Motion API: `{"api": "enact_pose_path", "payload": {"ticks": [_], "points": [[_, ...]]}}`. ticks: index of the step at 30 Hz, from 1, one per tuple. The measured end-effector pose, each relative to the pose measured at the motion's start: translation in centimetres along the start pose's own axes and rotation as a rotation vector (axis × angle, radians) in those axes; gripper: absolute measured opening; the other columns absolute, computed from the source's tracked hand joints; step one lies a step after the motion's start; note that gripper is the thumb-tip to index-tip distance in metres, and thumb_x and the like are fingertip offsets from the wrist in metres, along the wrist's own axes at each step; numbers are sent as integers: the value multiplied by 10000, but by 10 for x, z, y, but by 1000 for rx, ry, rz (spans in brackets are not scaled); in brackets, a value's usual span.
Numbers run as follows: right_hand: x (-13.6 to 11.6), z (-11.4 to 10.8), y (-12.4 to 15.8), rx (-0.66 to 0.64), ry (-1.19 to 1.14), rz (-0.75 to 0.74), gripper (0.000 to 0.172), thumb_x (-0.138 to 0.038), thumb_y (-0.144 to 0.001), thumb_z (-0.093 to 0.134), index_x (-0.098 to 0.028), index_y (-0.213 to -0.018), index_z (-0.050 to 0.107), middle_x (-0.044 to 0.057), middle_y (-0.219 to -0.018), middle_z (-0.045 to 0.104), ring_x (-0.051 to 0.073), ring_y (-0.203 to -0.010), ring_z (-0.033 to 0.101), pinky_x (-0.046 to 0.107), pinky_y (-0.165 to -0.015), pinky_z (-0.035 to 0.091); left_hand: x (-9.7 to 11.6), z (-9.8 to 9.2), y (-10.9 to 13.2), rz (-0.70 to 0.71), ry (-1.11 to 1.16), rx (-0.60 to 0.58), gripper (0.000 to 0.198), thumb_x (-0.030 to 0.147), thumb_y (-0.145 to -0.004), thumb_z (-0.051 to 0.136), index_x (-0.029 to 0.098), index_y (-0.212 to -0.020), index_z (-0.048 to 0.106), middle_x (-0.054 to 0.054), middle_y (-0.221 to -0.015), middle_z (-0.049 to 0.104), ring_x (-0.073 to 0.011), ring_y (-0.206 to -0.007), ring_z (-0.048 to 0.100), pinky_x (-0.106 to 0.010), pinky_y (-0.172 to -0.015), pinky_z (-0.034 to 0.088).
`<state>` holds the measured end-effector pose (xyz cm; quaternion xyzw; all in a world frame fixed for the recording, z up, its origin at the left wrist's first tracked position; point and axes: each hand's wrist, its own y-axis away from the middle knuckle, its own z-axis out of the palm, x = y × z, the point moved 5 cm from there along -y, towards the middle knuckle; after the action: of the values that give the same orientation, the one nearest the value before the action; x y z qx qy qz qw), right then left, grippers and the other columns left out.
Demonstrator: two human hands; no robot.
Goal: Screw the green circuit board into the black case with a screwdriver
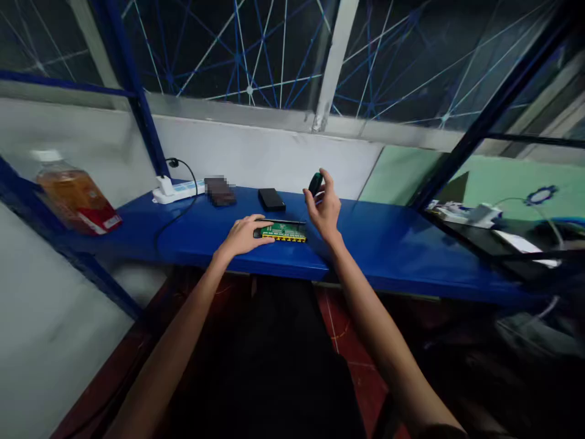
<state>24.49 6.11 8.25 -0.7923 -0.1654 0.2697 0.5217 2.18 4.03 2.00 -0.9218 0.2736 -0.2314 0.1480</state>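
Note:
My left hand is closed around the left end of an opened network switch at the front of the blue shelf. Its green circuit board shows, with a row of yellow-edged ports along the side nearest me and a dark casing edge behind. Raised above the shelf to the right, my right hand pinches a small dark, rounded object between thumb and fingers. What kind of object it is I cannot make out. Just behind the switch lies a flat black box-like item, touched by neither hand.
The blue shelf runs between blue metal posts, below a barred window. At the left stand a bottle of orange drink and a white power strip with a black cable. A blurred brown item lies beside it. Papers are at the right.

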Motion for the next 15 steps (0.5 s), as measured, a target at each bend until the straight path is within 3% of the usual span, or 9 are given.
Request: {"api": "enact_pose_path", "payload": {"ticks": [9,15], "points": [[-3,2,1,-90,-11,50,565,-383,-1022,319,-309,-1566,190,87,-1088,704,194,-697,665,369,-689,538,2,-2,0,-6,5,2,489,595,-891,588,315,-1286,661,-50,-1426,554,-315,-1243,550,-474,-1046,420],[-3,-2,0,-36,1,52,605,-435,-977,448,-285,-1538,281,70,-991,717,192,-648,644,365,-655,519,3,-2,-1,-15,4,-4,502,608,-890,582,311,-1288,660,-51,-1428,551,-324,-1243,545,-487,-1046,417]]}}
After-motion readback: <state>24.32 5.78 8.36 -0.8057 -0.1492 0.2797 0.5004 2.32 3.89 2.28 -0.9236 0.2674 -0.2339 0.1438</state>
